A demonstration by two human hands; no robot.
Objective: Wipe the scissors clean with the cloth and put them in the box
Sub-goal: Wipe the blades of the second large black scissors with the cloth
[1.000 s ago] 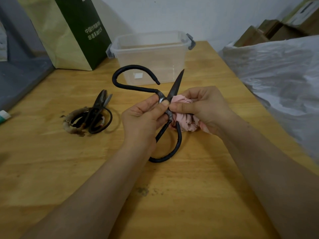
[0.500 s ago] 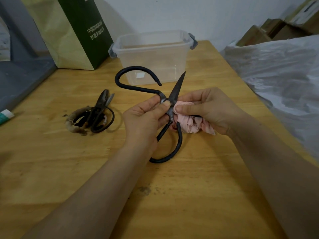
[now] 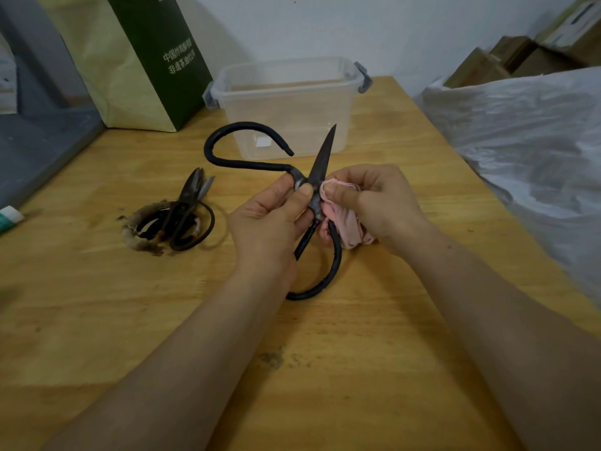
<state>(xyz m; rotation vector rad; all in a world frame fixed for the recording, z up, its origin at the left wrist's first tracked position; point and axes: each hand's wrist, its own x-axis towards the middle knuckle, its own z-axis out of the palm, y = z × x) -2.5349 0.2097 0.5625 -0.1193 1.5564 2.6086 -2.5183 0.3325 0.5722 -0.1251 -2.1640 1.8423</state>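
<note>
Large black iron scissors (image 3: 320,164) with big looped handles are held above the wooden table (image 3: 357,369), the blade pointing up and away. My left hand (image 3: 270,229) pinches them at the pivot, thumb on top. My right hand (image 3: 374,206) grips a bunched pink cloth (image 3: 344,222) and presses it against the blade just above the pivot. A clear plastic box (image 3: 286,102) with grey clips stands open behind the scissors, nothing visible inside.
Two smaller dark scissors (image 3: 182,216) lie on the table to the left, one handle wrapped in dirty material. A green paper bag (image 3: 136,60) stands at the back left. Crumpled white plastic sheeting (image 3: 527,151) borders the table's right edge, with cardboard boxes behind it.
My right hand has slid the cloth slightly up the blade near the pivot. The scissors and my left hand stay in almost the same place.
</note>
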